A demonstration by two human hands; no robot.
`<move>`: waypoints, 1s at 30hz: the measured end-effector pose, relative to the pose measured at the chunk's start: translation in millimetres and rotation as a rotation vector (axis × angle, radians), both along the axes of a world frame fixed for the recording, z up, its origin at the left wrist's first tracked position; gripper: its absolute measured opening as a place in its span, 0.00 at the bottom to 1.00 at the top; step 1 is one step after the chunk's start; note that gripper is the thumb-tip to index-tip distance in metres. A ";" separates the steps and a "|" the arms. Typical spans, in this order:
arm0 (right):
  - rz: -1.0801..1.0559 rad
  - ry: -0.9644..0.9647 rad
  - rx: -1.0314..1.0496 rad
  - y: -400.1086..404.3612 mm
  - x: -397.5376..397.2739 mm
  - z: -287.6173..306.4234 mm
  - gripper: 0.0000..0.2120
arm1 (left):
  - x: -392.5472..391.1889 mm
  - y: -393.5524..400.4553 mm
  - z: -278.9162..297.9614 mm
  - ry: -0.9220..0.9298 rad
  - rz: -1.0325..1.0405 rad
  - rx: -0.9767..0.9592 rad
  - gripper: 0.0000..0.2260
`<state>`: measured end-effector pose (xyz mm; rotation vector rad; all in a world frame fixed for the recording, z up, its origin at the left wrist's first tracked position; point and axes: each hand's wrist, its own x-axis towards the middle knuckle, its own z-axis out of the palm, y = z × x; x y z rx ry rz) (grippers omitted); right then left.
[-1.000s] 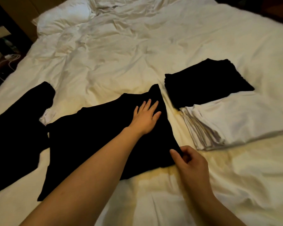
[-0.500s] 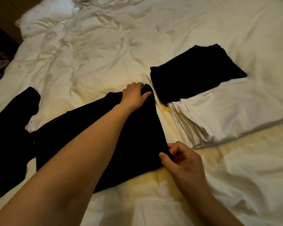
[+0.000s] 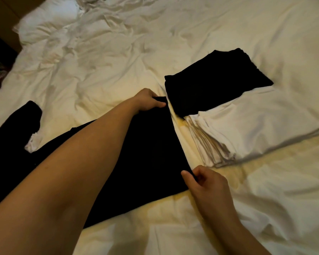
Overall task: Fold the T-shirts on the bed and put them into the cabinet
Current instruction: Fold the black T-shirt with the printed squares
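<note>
A black T-shirt (image 3: 147, 150) lies partly folded across the middle of the bed. My left hand (image 3: 148, 101) grips its far right corner, fingers curled over the cloth. Its near right corner is pinched between thumb and fingers of my right hand (image 3: 203, 183). Right of it lies a folded black T-shirt (image 3: 215, 80), and a folded white T-shirt (image 3: 256, 126) overlaps that one's near edge. Another black garment (image 3: 9, 137) lies unfolded at the left edge.
The bed (image 3: 118, 67) is covered in rumpled white sheets. A white pillow (image 3: 50, 19) sits at the far left corner. A small white cloth piece (image 3: 32, 143) shows between the two black garments. Dark floor lies beyond the bed's left edge. No cabinet shows.
My left hand went from lying flat on the shirt to gripping its far right corner. My right hand kept its pinch on the near corner.
</note>
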<state>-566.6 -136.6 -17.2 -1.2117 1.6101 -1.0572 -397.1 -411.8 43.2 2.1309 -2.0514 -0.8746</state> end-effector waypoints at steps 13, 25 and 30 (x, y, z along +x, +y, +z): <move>-0.118 0.364 -0.298 5.6 9.3 6.6 0.09 | -13.4 52.1 -46.6 -0.181 0.006 -0.442 0.30; 0.124 0.432 -0.630 16.4 39.7 -4.1 0.07 | 70.9 248.2 -55.5 -0.165 0.190 -0.334 0.28; 0.201 0.477 -0.693 23.6 64.9 -7.1 0.10 | 116.4 322.1 -50.2 0.047 0.398 -0.373 0.24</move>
